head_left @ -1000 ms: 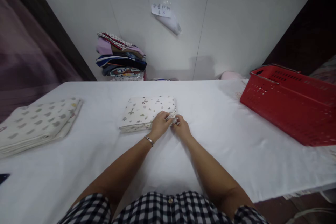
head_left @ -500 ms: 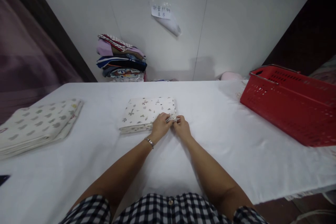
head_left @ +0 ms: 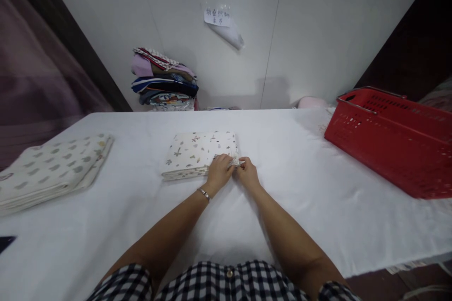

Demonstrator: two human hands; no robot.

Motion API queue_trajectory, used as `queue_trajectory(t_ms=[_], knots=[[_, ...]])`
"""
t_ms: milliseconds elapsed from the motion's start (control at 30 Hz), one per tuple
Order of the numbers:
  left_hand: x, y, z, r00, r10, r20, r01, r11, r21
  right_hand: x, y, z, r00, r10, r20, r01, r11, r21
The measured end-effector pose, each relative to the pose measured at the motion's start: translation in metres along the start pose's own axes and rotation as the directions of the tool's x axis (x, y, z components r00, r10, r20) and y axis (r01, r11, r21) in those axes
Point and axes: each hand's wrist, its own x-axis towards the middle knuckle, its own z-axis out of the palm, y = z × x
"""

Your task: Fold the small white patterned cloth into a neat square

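Note:
In front of me a folded white cloth (head_left: 197, 150) with small printed motifs lies flat on the table. My left hand (head_left: 221, 169) rests over its near right corner, with the fingers closed on the gathered edge. Close beside it, my right hand (head_left: 247, 171) pinches the same corner from the right. The bit of cloth between the two hands looks bunched, and its detail is too small to make out. The folded layers show along the cloth's near edge.
The table has a white cover (head_left: 141, 225). Another folded printed cloth (head_left: 52, 164) lies at the left, and a dark flat object (head_left: 6, 242) shows at the left edge. A red plastic basket (head_left: 384, 146) stands at the right. Folded textiles (head_left: 165, 80) are stacked by the wall.
Both hands stay at the cloth's corner, with small shifts of the fingers. The left fingers lie a little flatter over the edge. The whole view has moved slightly.

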Motion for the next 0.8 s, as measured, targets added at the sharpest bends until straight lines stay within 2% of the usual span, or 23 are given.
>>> queue_trajectory(t_ms=[133, 300, 533, 667, 800], knots=[[-0.002, -0.003, 0.002, 0.999, 0.041, -0.026, -0.041, 0.999, 0.025, 0.002, 0.002, 0.001, 0.999, 0.054, -0.001, -0.054, 0.992, 0.115], [-0.004, -0.003, 0.003, 0.995, 0.046, 0.087, -0.054, 0.995, 0.085, 0.002, 0.004, 0.001, 0.997, 0.073, 0.021, -0.075, 0.983, 0.169], [-0.007, -0.001, 0.002, 0.985, 0.036, 0.169, -0.045, 0.998, 0.051, 0.004, -0.009, -0.009, 0.958, 0.235, 0.167, -0.282, 0.887, 0.366], [-0.009, 0.001, 0.001, 0.982, 0.047, 0.182, -0.053, 0.998, 0.032, 0.008, -0.011, -0.012, 0.919, 0.319, 0.231, -0.383, 0.859, 0.339], [-0.011, 0.004, 0.000, 0.981, 0.046, 0.190, -0.053, 0.998, 0.033, 0.009, -0.006, -0.009, 0.928, 0.311, 0.204, -0.356, 0.902, 0.244]])
